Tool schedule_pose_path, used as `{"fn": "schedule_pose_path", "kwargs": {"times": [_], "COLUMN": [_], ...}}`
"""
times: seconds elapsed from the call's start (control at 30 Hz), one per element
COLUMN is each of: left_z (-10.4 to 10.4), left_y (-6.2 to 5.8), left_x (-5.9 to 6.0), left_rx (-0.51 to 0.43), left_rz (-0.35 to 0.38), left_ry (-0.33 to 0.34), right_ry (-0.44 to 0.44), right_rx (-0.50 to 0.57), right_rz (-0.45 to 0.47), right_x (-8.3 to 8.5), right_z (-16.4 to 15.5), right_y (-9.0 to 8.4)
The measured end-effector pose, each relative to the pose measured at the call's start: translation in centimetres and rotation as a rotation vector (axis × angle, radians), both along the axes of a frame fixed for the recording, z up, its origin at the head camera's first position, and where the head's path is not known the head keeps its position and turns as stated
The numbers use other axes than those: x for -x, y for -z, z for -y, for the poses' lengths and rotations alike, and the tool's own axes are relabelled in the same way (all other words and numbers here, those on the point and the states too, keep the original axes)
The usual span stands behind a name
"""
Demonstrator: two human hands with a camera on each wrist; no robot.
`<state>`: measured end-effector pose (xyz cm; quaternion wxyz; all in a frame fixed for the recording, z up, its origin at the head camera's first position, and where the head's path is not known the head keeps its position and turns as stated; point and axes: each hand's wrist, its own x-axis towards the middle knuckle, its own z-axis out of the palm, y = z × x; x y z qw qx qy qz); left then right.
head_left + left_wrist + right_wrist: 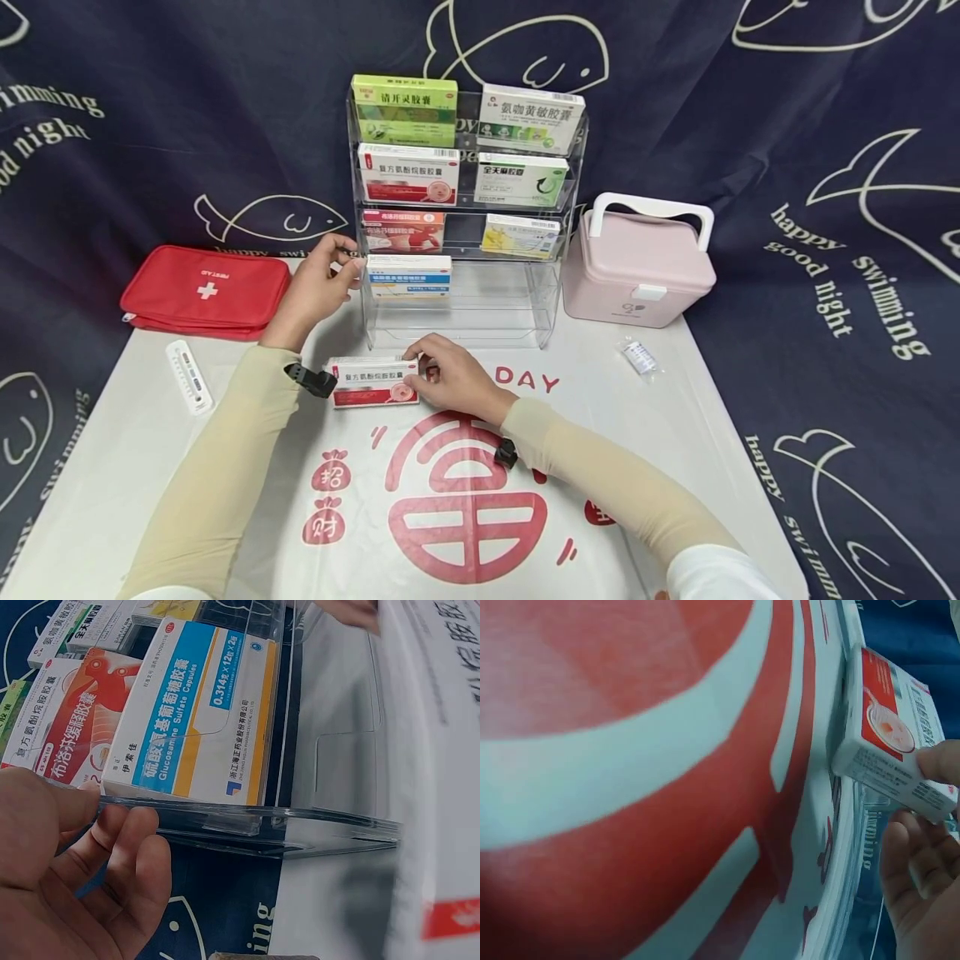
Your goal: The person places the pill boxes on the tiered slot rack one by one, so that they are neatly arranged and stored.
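Note:
A clear acrylic rack (pixel 525 308) stands at the back of the mat with several medicine boxes on its tiers. My left hand (pixel 349 265) is at the rack's left side. Thumb and fingers (pixel 131 855) lie either side of the clear side wall (pixel 247 817), next to a blue, white and orange box (pixel 408 277) (pixel 195 712) on a low tier. In front of the rack a red and white box (pixel 375 382) (pixel 885 742) lies on the mat. My right hand (pixel 429 371) (pixel 919 810) pinches its right end.
A red first-aid pouch (pixel 204 290) lies at the back left, with a thermometer case (pixel 189 377) in front of it. A pink carry case (pixel 637 267) stands right of the rack, a small plastic packet (pixel 640 357) before it. The white mat (pixel 675 433) covers a dark blue cloth.

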<state>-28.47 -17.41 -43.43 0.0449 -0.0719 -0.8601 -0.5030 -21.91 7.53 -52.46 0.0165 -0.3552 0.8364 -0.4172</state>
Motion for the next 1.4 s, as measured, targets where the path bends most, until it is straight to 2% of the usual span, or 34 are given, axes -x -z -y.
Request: {"fn": "schedule_pose_path", "kwargs": {"times": [0.2,0.43,0.57,0.8,1.1,1.3,1.4], "left_z": [0.0,0.0,0.0,-0.1,0.0,0.1,0.0], "left_y": [0.1,0.1,0.2,0.1,0.2,0.2,0.3], "left_x": [0.1,0.0,0.0,-0.1,-0.2,-0.1,0.0], "left_rx": [0.006,0.010,0.007,0.003,0.004,0.000,0.004], "left_rz": [0.002,0.007,0.004,0.012,0.027,0.029,0.027], "left_ry": [-0.007,-0.007,-0.011,-0.011,-0.020,-0.020,-0.022], "right_ry": [-0.010,-0.095,-0.132,-0.081,-0.105,-0.074,-0.040], "right_rx": [0.030,0.057,0.056,0.042,0.032,0.060,0.093], "right_rz": [-0.093,-0.067,-0.087,-0.143,-0.124,-0.051,-0.072], "right_x": [-0.1,-0.1,-0.1,0.3,0.5,1.1,2.0], "right_z": [-0.9,-1.2,-1.3,-1.8,-1.9,-2.9,-4.4], "right_y": [0.1,0.2,0.3,0.4,0.2,-0.8,-1.7]}}
